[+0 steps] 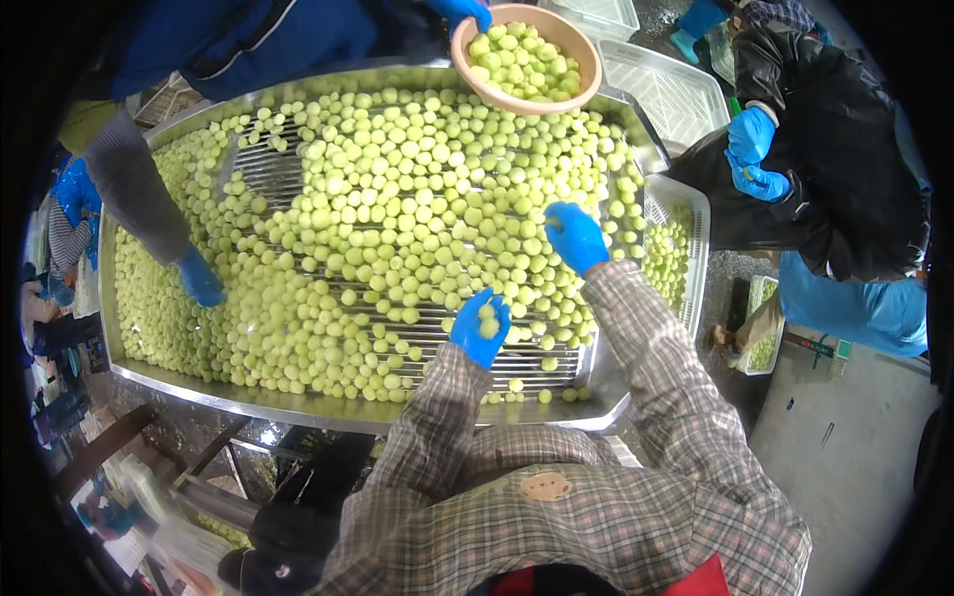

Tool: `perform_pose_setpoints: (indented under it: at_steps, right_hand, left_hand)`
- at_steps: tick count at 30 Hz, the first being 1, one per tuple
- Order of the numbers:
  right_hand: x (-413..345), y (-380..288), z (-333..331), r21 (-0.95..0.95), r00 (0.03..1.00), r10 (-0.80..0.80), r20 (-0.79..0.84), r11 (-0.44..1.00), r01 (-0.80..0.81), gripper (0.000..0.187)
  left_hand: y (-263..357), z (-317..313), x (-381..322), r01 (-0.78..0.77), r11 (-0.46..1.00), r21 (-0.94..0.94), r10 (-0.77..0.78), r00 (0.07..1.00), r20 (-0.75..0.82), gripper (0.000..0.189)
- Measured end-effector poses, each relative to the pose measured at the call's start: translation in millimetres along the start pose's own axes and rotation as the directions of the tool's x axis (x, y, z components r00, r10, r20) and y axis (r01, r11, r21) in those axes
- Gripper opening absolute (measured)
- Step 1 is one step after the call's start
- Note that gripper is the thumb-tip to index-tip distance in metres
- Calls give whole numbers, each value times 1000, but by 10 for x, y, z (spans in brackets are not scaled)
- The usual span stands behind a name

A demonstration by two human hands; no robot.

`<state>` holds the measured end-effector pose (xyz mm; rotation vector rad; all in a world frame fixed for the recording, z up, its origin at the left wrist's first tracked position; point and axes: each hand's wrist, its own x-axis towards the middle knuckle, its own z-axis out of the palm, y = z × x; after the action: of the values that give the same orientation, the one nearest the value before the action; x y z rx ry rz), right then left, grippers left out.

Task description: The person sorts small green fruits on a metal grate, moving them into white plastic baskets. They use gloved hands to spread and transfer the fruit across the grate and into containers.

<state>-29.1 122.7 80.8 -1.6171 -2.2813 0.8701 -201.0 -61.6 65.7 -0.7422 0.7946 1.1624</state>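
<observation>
My left hand (481,328), in a blue glove, is turned palm up and holds a couple of round green fruits (488,328), which look like green plums. Farther forward and to the right, my right hand (577,237), also gloved in blue, reaches palm down among the fruits. A bit of green shows at its fingertips; whether it grips a fruit or only touches one is hidden. Under both hands lies a metal sorting table (514,411) with a slatted bed, spread with loose green fruits (387,190). Bare slats (536,360) show near my left hand.
Across the table, a co-worker's gloved hand (471,13) holds a peach-coloured bowl (463,63) of fruits. Another worker's gloved hand (200,277) reaches in from the left. White plastic crates (700,246) stand at the right end, beside a person in black (842,171).
</observation>
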Motion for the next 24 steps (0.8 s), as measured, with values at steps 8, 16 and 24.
perform_pose_setpoints:
  at_steps: [8,16,24]
  right_hand:
    - [-103,-985,-983,455,985,-105,137,890,32,32]
    - [-863,179,-627,381,991,133,-10,917,-119,20]
    - [-709,515,-94,163,992,118,51,979,-125,24]
  left_hand:
    - [307,1390,252,-299,919,256,166,884,437,39]
    - [1131,2829,258,-843,374,386,454,530,716,39]
    - [1096,1395,701,-479,454,751,600,787,139,43]
